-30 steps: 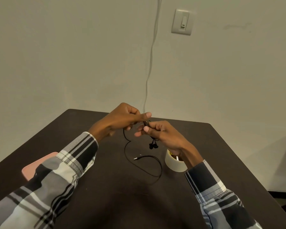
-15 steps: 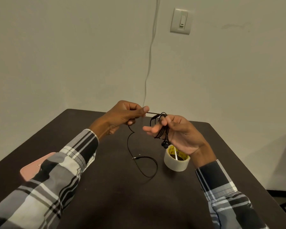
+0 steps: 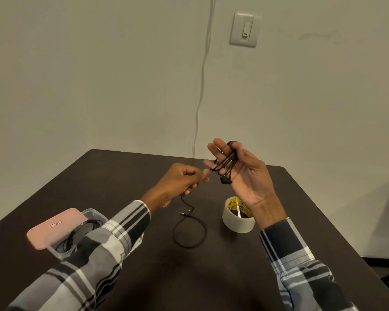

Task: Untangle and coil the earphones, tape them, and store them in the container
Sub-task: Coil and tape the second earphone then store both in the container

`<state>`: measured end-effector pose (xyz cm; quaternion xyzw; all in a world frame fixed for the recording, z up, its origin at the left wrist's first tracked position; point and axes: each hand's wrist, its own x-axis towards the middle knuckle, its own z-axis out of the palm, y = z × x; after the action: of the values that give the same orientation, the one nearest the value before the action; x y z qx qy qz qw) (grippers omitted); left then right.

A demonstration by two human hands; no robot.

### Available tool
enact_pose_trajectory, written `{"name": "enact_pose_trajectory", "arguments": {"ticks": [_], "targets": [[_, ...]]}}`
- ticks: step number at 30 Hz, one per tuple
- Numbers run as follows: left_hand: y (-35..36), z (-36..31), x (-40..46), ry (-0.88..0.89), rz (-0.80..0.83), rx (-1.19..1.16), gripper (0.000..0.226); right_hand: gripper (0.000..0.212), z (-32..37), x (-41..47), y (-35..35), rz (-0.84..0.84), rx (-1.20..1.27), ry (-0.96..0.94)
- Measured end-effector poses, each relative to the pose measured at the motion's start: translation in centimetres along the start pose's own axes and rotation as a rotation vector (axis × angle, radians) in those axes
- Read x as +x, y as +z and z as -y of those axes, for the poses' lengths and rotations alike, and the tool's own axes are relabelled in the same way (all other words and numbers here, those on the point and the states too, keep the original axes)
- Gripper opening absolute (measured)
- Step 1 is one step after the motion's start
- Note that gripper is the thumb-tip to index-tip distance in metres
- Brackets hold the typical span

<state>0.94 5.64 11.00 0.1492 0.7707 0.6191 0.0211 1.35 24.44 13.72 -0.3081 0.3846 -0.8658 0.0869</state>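
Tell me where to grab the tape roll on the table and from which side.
Take the tape roll from above, thumb on the outer wall, fingers in the open core. It lies flat with its hole facing up, and the right hand hangs just above it, though it holds the earphone cable.

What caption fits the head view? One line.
Right hand holds black earphones wound around its fingers; left hand pinches the cable above the tape roll's table.
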Motion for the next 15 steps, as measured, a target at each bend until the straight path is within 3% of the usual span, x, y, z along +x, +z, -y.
{"name": "enact_pose_trajectory", "arguments": {"ticks": [3, 7, 15], "targets": [[0.8, 0.0, -0.1, 0.004, 0.016, 0.063, 0.027, 0.033, -0.4, 0.2, -0.2, -0.019, -0.083, 0.021], [0.8, -0.3, -0.3, 0.022, 0.014, 0.108, 0.022, 0.023, -0.5, 0.2, -0.3, -0.075, -0.376, 0.065], [-0.5, -2.0, -1.6, 0.035, 0.097, 0.319, 0.024, 0.027, -1.3, 0.5, -0.5, -0.145, -1.281, 0.097]]}}
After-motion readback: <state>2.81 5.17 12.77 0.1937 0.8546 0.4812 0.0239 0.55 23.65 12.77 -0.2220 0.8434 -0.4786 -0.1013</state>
